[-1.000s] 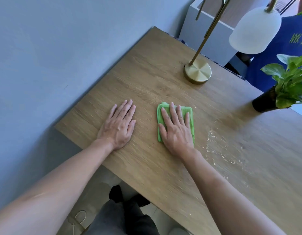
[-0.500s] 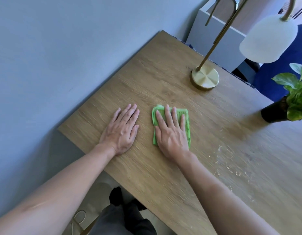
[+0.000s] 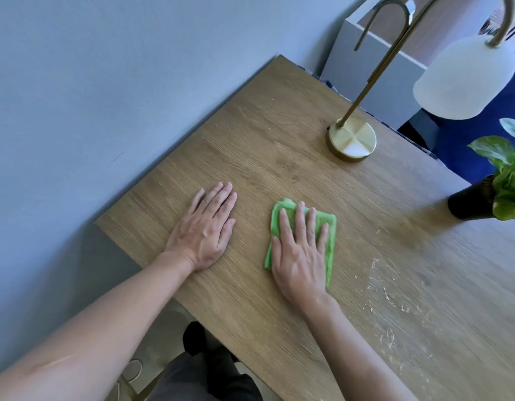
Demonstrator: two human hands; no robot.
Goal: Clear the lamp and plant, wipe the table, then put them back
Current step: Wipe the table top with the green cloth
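Left hand (image 3: 203, 229): flat on the bare wooden table (image 3: 250, 134), palm down, fingers spread and holding nothing, near the table's left edge by the grey wall (image 3: 91, 82). Right hand (image 3: 301, 250): just right of it, palm down with fingers extended, pressing a folded green cloth (image 3: 330, 227) against the tabletop. Pale crumbs or residue (image 3: 389, 302) lie scattered right of the cloth. Lamp (image 3: 351, 138): brass base stands on the table at far centre-right, white shade overhanging. Plant (image 3: 481, 199): dark pot at the table's far right edge, upright.
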